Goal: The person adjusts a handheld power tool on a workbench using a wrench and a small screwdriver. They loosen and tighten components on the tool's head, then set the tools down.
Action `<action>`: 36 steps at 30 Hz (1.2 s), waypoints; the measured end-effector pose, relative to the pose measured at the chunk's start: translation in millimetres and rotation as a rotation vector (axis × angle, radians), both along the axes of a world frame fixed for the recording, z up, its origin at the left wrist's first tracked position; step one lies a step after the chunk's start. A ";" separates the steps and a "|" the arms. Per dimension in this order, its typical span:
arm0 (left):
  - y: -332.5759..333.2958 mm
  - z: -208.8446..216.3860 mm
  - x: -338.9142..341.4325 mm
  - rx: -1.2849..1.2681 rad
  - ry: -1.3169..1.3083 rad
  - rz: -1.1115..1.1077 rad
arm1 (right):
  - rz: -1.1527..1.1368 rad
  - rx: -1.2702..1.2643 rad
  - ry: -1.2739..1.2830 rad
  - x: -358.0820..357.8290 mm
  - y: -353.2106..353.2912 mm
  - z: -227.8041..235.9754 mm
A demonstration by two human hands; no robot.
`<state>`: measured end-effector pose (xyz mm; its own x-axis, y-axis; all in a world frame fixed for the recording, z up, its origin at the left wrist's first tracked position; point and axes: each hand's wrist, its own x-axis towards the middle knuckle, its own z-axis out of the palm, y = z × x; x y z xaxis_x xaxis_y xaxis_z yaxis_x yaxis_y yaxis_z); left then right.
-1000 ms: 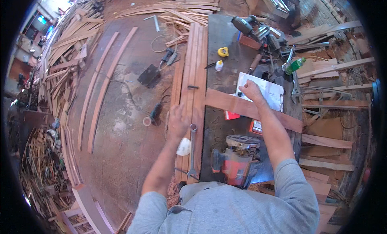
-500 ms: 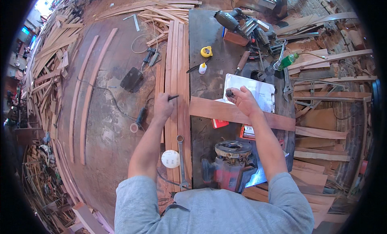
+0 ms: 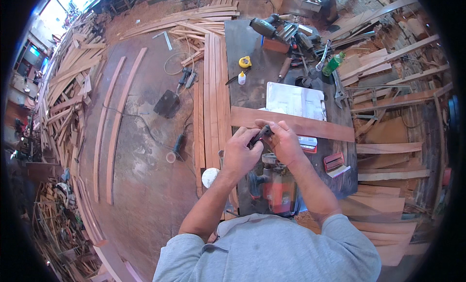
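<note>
Closed thumb and fingers of the left hand (image 3: 239,153) grip the lower-left end of a small dark piece (image 3: 259,137); long wooden strips (image 3: 212,97) lie to that hand's left. From this grip the piece points up and rightward, its long axis slanting across the narrow space between the hands. Whether it is one part or two joined cannot be told. Below it in the view stands a red-bodied router (image 3: 280,197). Next comes the right hand (image 3: 286,145), its fingertips drawn together on the upper-right end; both hands touch the piece, so neither is clearly nearer. Beyond the hands, a reddish plank (image 3: 315,127) runs rightward, and a red case (image 3: 334,161) lies farther right, well apart from them.
</note>
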<state>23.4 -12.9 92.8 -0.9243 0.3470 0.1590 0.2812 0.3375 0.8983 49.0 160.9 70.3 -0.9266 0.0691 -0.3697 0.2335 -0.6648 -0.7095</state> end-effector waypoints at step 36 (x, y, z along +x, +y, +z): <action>-11.3 -2.0 98.1 0.319 -0.672 -0.122 | 0.340 0.412 -0.047 128.6 -9.3 25.4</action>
<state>121.5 -24.2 90.7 -0.8159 0.4846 -0.3154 -0.3430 0.0334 0.9387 177.6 151.6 95.7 -0.9050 -0.0840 -0.4170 0.4251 -0.2150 -0.8792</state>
